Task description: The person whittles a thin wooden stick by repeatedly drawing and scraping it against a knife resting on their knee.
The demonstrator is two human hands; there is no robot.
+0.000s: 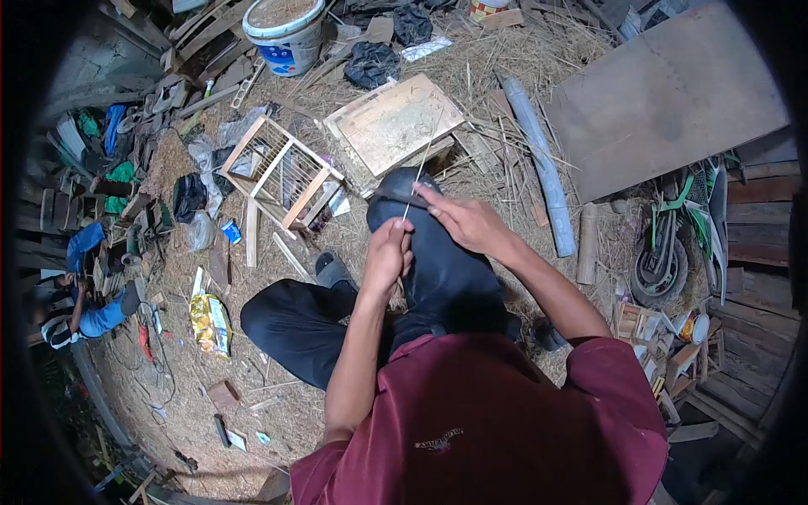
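My left hand (390, 255) is closed around the lower end of a thin light strip (422, 156), which points up and away over my raised knee. Beside the strip, my right hand (465, 220) is closed on the handle end of a dark blade (396, 197) that lies across the strip at the knee. The strip's upper part passes in front of a low wooden box (400, 122). To the left of the box, a small wooden cage with thin bars (282, 172) rests on the ground.
A white bucket (286, 46) stands at the top. A large board (673, 93) and a small motorbike (673, 231) are on the right. Bamboo pieces (539, 164) and a yellow packet (210, 324) lie on the ground. Another person (84, 295) sits at far left.
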